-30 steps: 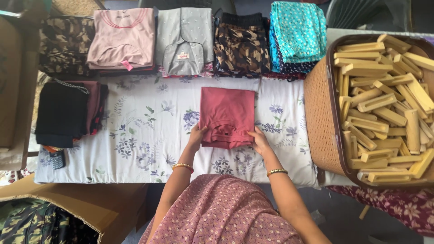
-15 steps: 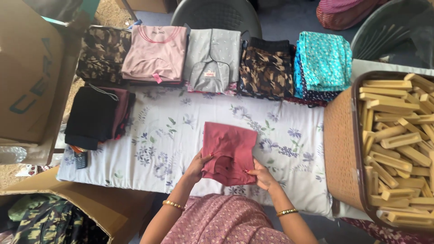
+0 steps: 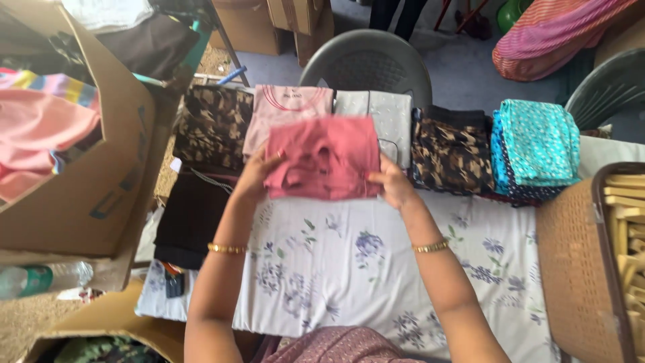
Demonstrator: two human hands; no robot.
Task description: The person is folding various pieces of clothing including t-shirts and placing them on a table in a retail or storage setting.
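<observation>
Rose-pink folded garment (image 3: 324, 158) gripped at both sides by left hand (image 3: 255, 176) and right hand (image 3: 395, 183) | raised above floral sheet (image 3: 349, 255) | folded stacks beyond.

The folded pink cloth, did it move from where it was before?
Yes. The folded pink cloth, held by both hands, moved off the flowered sheet toward the far row, now over the pale pink pile.

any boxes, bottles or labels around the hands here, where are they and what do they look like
Cardboard box: left of the table, brown, open, dark print on its side, clothes inside.
Cardboard boxes: floor at top, brown, plain.
Plastic bottle: lower left, lying down, clear with green band.
Tag: table's left edge, small, dark.
</observation>
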